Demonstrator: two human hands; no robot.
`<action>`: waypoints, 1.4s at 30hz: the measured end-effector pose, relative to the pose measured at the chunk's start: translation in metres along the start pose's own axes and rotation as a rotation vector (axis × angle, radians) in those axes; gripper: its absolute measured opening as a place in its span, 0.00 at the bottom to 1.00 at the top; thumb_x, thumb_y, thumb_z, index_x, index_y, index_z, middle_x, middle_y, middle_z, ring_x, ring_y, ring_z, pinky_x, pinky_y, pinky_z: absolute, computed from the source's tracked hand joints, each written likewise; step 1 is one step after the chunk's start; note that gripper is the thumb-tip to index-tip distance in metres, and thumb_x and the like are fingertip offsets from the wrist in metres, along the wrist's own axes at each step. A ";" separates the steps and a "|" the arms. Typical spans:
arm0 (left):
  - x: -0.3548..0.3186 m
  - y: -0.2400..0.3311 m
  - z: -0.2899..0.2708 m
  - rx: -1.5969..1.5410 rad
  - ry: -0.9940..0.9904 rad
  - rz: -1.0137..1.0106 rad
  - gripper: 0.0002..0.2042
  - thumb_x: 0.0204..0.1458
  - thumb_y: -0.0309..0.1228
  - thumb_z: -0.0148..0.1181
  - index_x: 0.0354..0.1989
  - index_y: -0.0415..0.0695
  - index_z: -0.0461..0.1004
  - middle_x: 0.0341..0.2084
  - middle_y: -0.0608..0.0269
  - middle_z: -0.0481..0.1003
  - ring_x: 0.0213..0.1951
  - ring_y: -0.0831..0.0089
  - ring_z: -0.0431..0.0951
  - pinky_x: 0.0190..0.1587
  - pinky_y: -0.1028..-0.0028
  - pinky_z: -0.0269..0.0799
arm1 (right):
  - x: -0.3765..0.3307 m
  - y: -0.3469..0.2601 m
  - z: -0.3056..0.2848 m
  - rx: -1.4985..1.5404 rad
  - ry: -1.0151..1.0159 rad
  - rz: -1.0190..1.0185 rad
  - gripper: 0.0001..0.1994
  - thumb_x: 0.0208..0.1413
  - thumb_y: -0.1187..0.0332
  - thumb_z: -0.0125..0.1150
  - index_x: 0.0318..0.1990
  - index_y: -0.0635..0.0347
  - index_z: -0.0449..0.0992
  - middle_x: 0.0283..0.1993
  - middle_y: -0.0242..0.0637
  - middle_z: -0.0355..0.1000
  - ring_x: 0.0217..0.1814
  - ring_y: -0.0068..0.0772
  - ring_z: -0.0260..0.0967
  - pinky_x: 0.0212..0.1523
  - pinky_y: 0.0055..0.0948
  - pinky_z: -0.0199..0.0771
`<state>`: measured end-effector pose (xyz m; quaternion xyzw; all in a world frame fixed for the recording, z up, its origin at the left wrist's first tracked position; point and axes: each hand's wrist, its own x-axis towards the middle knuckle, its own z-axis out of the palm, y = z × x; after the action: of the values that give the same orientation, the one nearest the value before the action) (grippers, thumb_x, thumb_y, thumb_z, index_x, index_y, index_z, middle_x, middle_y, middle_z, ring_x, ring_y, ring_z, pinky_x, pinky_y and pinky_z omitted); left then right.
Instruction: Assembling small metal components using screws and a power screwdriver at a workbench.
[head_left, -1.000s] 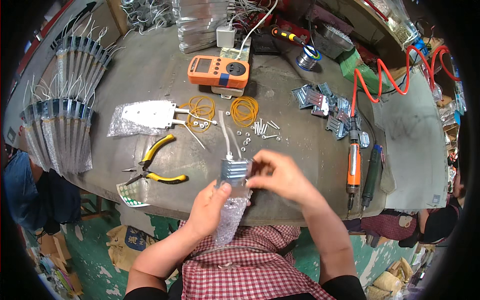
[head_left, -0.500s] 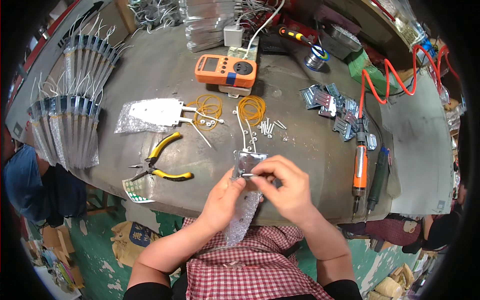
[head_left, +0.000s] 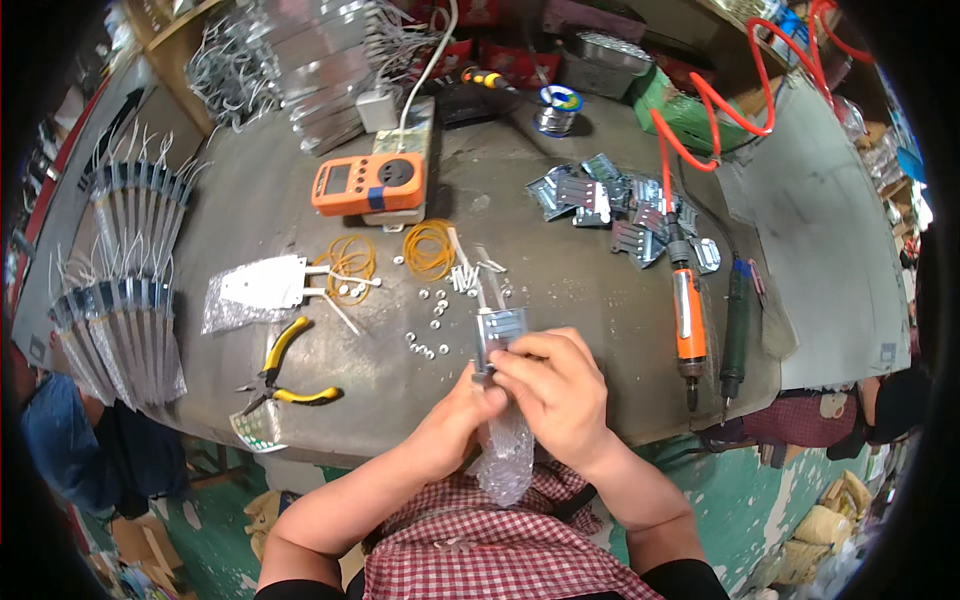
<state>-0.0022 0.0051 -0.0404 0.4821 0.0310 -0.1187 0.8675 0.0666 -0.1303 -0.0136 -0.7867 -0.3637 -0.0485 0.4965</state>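
Note:
Over the table's near edge, I hold a flat bubble-wrapped part with two white leads at its far end. A slotted metal plate (head_left: 503, 324) lies on that end, and the clear bubble wrap (head_left: 507, 470) hangs toward my apron. My left hand (head_left: 455, 422) is closed round the part's left side, thumb at the lower edge of the plate. On the other side, my right hand (head_left: 560, 395) is closed with its fingertips pressed on the plate. Any small piece beneath those fingertips is hidden. Just beyond are loose screws (head_left: 464, 279) and small white rings (head_left: 437, 324).
Left of my hands lie yellow-handled pliers (head_left: 280, 365) and a white panel (head_left: 262, 284). An orange meter (head_left: 368, 184) stands farther back, near rubber bands (head_left: 430, 249). At right are slotted metal plates (head_left: 630, 205), an orange electric screwdriver (head_left: 688, 315) and a dark-green tool (head_left: 735, 330).
The view has shifted, so the table's contents sit farther left. My right fingers, earlier pinching a small silvery pin-like piece above the part, now press on the plate, whose slots show.

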 end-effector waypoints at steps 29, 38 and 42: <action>0.039 0.015 0.041 1.832 -0.519 0.423 0.23 0.39 0.35 0.61 0.45 0.38 0.69 0.34 0.59 0.68 0.38 0.64 0.68 0.39 0.69 0.67 | -0.020 0.059 -0.067 1.145 0.436 0.460 0.32 0.42 0.76 0.45 0.61 0.71 0.50 0.54 0.51 0.62 0.54 0.42 0.65 0.55 0.38 0.64; 0.061 0.002 0.001 1.521 0.016 0.720 0.07 0.39 0.25 0.63 0.26 0.41 0.71 0.23 0.62 0.72 0.25 0.64 0.71 0.32 0.69 0.68 | -0.082 0.033 -0.052 1.166 0.234 0.623 0.35 0.41 0.79 0.45 0.63 0.71 0.46 0.58 0.46 0.59 0.60 0.34 0.58 0.60 0.30 0.54; 0.056 -0.001 0.005 1.464 0.188 0.777 0.06 0.41 0.23 0.61 0.28 0.41 0.70 0.17 0.62 0.70 0.17 0.64 0.69 0.22 0.70 0.65 | -0.084 0.020 -0.041 1.165 0.114 0.701 0.36 0.41 0.80 0.45 0.63 0.71 0.46 0.60 0.42 0.57 0.61 0.29 0.55 0.61 0.28 0.52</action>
<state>0.0513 -0.0092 -0.0482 0.9085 -0.1504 0.2396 0.3077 0.0295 -0.2126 -0.0452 -0.4587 -0.0275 0.2777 0.8436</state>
